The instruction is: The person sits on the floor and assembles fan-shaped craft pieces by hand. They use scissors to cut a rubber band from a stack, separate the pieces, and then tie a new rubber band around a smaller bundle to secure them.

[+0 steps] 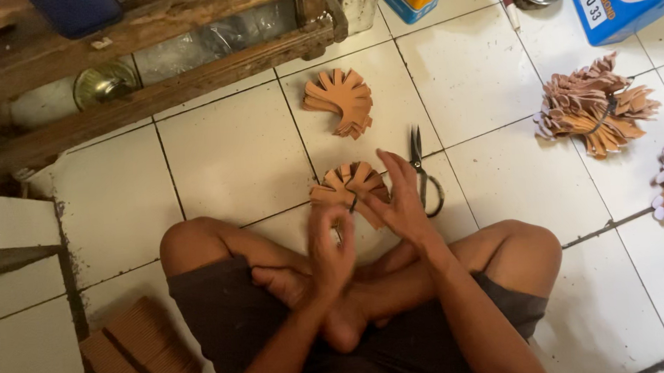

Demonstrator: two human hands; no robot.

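Below, a person sits cross-legged on the white tiled floor (pixel 232 150). The left hand (pixel 330 253) and the right hand (pixel 399 202) meet over a fan-shaped bundle of flat tan leather strips (pixel 345 182), which seems to lie on the floor just before the knees. The right fingers (pixel 392 168) are spread and touch the bundle's edge; the left fingers (pixel 332 218) are half curled, and I cannot tell if they pinch anything. One pair of dark metal scissors (pixel 423 173) lies just beside the right hand. A second similar fan (pixel 340 100) lies further away. One bigger ruffled pile (pixel 594 107) lies at the right.
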